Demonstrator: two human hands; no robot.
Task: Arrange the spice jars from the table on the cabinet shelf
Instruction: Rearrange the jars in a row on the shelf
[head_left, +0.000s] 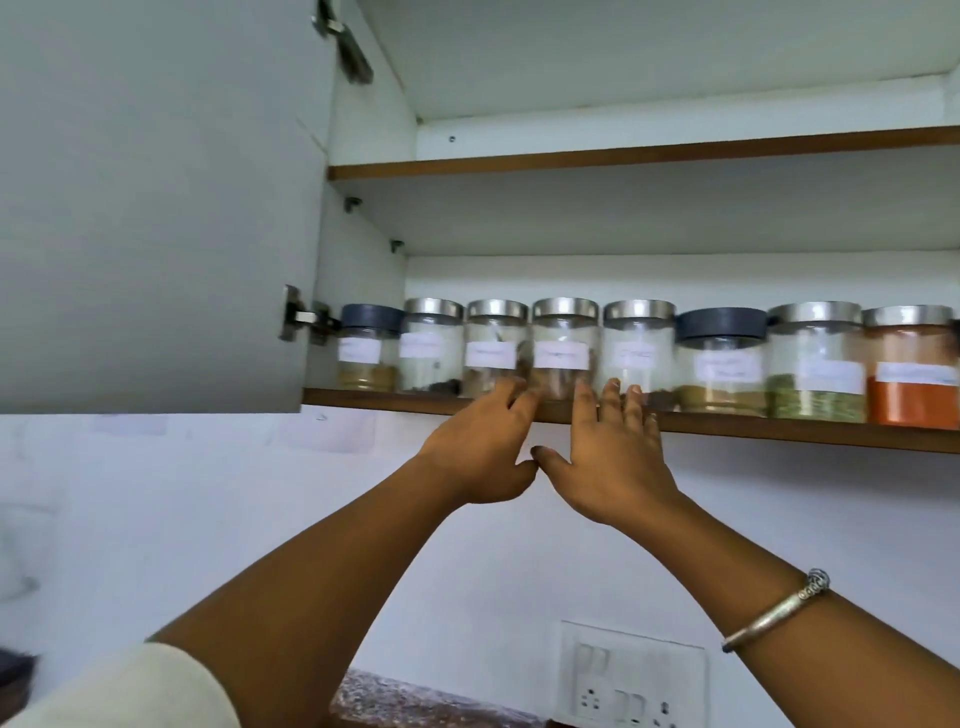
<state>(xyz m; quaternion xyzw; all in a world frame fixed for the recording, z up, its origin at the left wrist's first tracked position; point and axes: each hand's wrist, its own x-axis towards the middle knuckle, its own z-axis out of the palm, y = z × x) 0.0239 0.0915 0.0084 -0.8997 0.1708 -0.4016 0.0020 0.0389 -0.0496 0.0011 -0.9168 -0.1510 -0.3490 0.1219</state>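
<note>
**Fig. Both hands at the row, seen from below.** Eight jars (722, 358) stand lid to lid along the shelf (779, 432), across the middle of the frame. All sit close to its front edge, and the last one, filled with orange powder (911, 395), is cut by the right border. The cabinet door (156, 208) hangs open at upper left.

The left hand (483, 452) and right hand (615, 462) meet at centre, thumbs nearly touching. Both are spread with fingers extended, and neither is closed around anything. The left fingertips (514, 389) lie at the foot of the middle jar (562, 338) and the jar to its left. The right fingertips (613, 387) lie at the foot of the same jar and its right neighbour (638, 343). This looks like a final squaring-up of the row, with the task almost done.

**Hazards, as judged.**
- The contact is low, and on the front of the jars. A push that drags rather than slides could rock a jar forward over the lip, and the worktop (415, 701) lies below.
- The jars touch each other, so force on one passes along the line. An end jar could be shunted askew or against the hinge (304, 317).
- Shelf depth behind the row is hidden, so a hard push may strike the back wall and rebound.
- The labels are blurred, so the order cannot be checked.
</note>
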